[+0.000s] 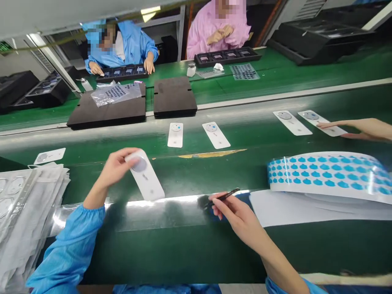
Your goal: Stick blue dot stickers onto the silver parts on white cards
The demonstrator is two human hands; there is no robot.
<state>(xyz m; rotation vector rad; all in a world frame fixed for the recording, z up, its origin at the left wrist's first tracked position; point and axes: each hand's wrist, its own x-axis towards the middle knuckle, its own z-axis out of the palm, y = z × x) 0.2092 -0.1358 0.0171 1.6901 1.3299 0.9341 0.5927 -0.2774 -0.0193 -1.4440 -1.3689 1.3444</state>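
Along the near side of the head view, the dark green worktop (171, 257) ends in a straight edge above blue clothing (165, 289), and a broad strip of it runs between the person's forearms. On the left this room is bounded by a stack of pale, filmy sheets (33, 220); on the right, by a curved strip of blue stickers (330, 173) above white paper (288, 208). Between the two hands lies more green surface, reaching up to a pair of white cards (175, 136).

The left hand (118, 165) grips a white panel (150, 179) by its upper end, thumb on the front beside a grey disc (140, 165). The panel slants down to the right, its lower end near a glossy band (171, 210); whether it touches there cannot be told. The right hand (235, 212) is closed on a slim dark tool (230, 193), apart from the panel and to its right; the tool's lower tip is blurred.

Farther right, another person's hand (367, 127) touches one of two similar cards. Across a pale rail (275, 93), black blocks (175, 97) rest by a second green bench (290, 75), where a person in blue (131, 41) and a person in pink (202, 32) sit behind black trays (228, 57).
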